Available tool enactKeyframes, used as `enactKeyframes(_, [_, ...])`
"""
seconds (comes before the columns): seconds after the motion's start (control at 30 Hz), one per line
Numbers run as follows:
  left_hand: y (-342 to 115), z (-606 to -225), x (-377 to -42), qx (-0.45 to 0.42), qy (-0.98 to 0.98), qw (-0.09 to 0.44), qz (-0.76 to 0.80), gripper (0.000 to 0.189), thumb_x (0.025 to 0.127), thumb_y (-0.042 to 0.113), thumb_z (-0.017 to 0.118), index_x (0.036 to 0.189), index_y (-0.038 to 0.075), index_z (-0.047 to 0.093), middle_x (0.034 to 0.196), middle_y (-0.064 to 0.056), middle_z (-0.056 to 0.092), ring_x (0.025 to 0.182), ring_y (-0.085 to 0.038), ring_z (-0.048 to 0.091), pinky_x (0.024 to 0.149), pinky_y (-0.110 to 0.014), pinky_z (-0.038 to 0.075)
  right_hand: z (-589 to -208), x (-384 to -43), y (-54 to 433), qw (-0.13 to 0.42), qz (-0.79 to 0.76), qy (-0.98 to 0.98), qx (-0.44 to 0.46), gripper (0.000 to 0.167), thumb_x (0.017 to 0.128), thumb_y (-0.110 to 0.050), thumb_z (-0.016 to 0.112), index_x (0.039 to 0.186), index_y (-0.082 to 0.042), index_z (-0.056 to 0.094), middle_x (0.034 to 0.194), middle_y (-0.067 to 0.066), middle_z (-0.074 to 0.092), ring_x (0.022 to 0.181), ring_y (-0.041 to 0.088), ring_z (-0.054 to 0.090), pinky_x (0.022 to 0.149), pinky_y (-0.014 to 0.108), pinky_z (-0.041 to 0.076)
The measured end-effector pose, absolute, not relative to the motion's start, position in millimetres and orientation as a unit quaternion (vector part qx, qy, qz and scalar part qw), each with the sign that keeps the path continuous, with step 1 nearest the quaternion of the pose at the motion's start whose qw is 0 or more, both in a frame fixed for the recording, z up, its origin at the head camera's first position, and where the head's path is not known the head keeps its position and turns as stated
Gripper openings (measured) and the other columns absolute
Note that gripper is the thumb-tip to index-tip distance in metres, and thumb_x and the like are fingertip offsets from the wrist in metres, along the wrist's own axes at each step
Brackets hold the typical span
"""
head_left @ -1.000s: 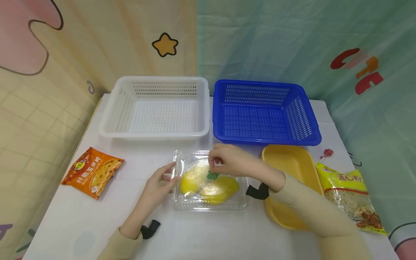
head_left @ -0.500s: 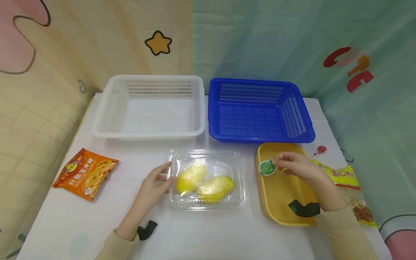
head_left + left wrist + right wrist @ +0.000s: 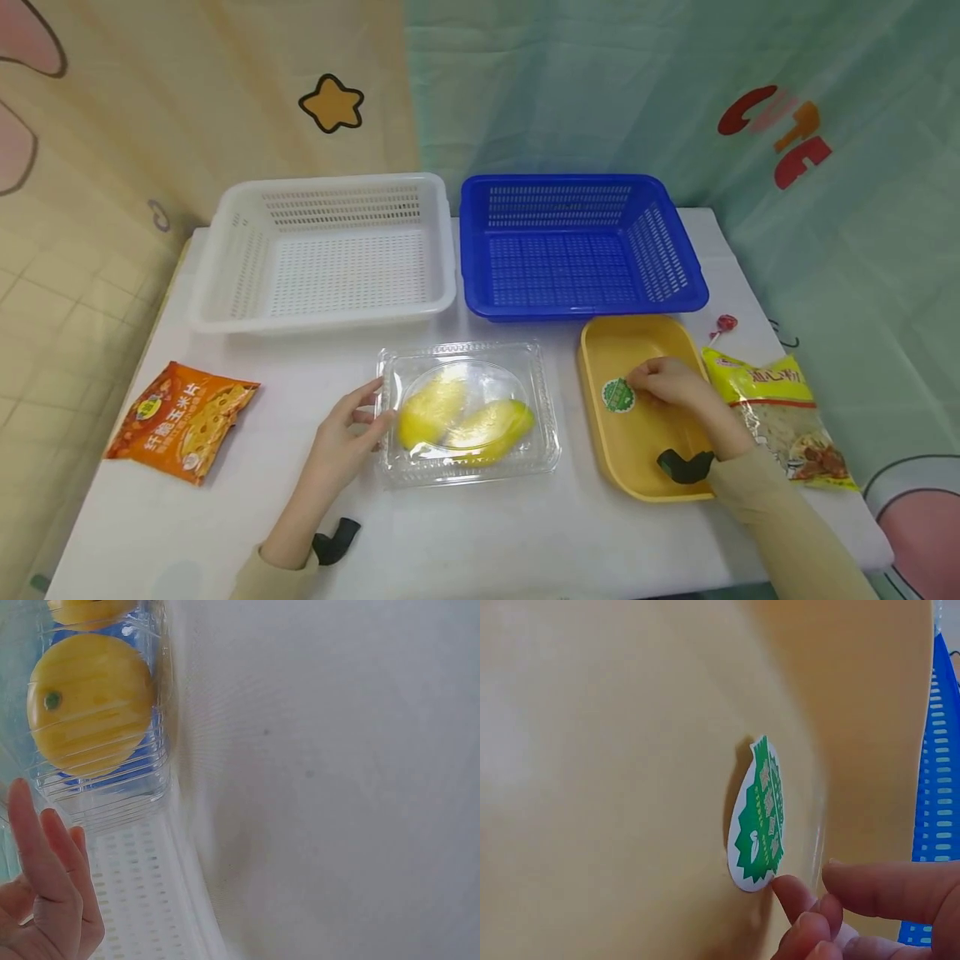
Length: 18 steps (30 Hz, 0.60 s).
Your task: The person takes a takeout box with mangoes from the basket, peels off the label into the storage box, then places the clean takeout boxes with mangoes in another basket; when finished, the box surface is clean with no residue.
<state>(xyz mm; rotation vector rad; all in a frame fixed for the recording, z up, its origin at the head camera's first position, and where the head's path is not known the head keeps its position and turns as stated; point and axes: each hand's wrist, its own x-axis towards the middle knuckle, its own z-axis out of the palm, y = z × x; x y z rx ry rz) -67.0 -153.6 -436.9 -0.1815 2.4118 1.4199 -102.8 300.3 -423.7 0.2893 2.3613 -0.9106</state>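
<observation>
A clear plastic clamshell box (image 3: pixel 510 373) with two yellow mangoes (image 3: pixel 433 410) inside lies in the middle of the table. My left hand (image 3: pixel 336 446) is at its left side, the thumb at the box's edge; in the left wrist view the fingers (image 3: pixel 45 862) are straight beside the box. A round green-and-white sticker (image 3: pixel 618 395) is inside the yellow tray (image 3: pixel 630 467). Low over the tray, my right hand (image 3: pixel 671 387) has a fingertip right at the sticker's edge. In the right wrist view, thumb and fingers stand apart, with no sticker between them.
At the back stand a white basket (image 3: pixel 322 325) and a blue basket (image 3: pixel 585 310). An orange snack bag (image 3: pixel 183 421) lies at the left. A yellow food bag (image 3: pixel 780 417) and a red lollipop (image 3: pixel 725 323) lie right of the tray.
The right hand has lifted the green sticker off the box, carried it right to the yellow tray and let go of it there. The left hand stays at the box.
</observation>
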Motion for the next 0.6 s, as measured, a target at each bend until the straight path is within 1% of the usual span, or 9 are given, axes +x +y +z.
enactKeyframes(0.2, [-154,-436,-66,-0.06,0.848,0.163,0.5,0.058,0.095,0.024,0.065,0.148,0.017,0.044,0.134,-0.015,0.052,0.103,-0.027,0.057,0.07,-0.021,0.057,-423,-103,305,0.287,-0.351,0.883,0.12,0.04,0.101,-0.024,0.052,0.116,0.011,0.062,0.081,0.005,0.059,0.075,0.017,0.053,0.066,0.025,0.049])
enactKeyframes(0.3, [-154,-435,-66,-0.055,0.848,0.16,0.502,0.057,0.095,0.024,0.065,0.148,0.016,0.044,0.134,-0.016,0.052,0.103,-0.027,0.058,0.07,-0.021,0.057,-423,-104,308,0.279,-0.364,0.88,0.127,0.044,0.102,-0.028,0.051,0.121,0.01,0.06,0.084,0.004,0.062,0.077,0.016,0.055,0.068,0.023,0.051])
enactKeyframes(0.37, [-154,-435,-67,-0.054,0.848,0.159,0.503,0.057,0.096,0.024,0.065,0.148,0.017,0.044,0.133,-0.016,0.052,0.102,-0.027,0.058,0.069,-0.02,0.057,-421,-106,310,0.27,-0.379,0.875,0.132,0.047,0.102,-0.03,0.05,0.123,0.01,0.059,0.084,0.002,0.062,0.076,0.014,0.056,0.068,0.022,0.052])
enactKeyframes(0.47, [-153,-435,-66,-0.054,0.847,0.159,0.504,0.056,0.096,0.023,0.065,0.148,0.016,0.044,0.133,-0.017,0.052,0.102,-0.027,0.058,0.069,-0.02,0.057,-411,-107,313,0.242,-0.412,0.867,0.14,0.05,0.103,-0.031,0.049,0.127,0.012,0.055,0.087,0.001,0.063,0.078,0.013,0.058,0.068,0.02,0.053])
enactKeyframes(0.6, [-153,-435,-66,-0.054,0.848,0.158,0.503,0.057,0.096,0.023,0.065,0.148,0.016,0.044,0.133,-0.017,0.052,0.103,-0.027,0.058,0.07,-0.021,0.058,-385,-111,326,0.2,-0.417,0.872,0.161,0.061,0.103,-0.041,0.045,0.134,0.012,0.048,0.103,0.007,0.064,0.085,0.009,0.06,0.071,0.016,0.053])
